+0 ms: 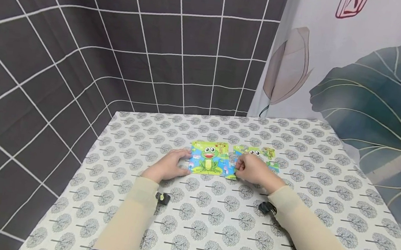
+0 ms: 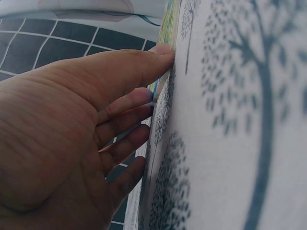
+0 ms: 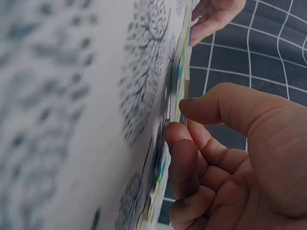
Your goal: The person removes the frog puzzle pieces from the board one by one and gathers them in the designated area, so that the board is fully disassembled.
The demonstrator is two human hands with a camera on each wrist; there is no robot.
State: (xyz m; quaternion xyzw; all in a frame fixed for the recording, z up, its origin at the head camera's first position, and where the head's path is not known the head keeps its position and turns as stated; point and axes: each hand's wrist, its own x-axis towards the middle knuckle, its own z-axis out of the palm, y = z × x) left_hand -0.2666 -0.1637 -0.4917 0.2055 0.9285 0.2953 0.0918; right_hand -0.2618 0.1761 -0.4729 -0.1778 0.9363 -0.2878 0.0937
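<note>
A square picture of a green frog (image 1: 208, 159) lies flat on the patterned cloth in the head view. My left hand (image 1: 171, 165) rests at its left side, thumb by the lower corner and relaxed fingers along the edge. On the picture's right, my right hand (image 1: 254, 171) pinches a blue and green puzzle piece (image 1: 231, 173) between thumb and fingertips, low over the table. Partly hidden behind that hand are more puzzle pieces (image 1: 255, 152), one showing a frog's eyes. In the right wrist view, the thumb (image 3: 206, 109) and curled fingers meet at a thin colored edge.
White cloth with grey tree prints (image 1: 189, 227) covers the table. A dark curtain with a white grid (image 1: 149, 49) hangs at the back and left. A pale curtain with large leaf prints (image 1: 383, 88) hangs on the right. Small black devices (image 1: 163, 198) are strapped at both wrists.
</note>
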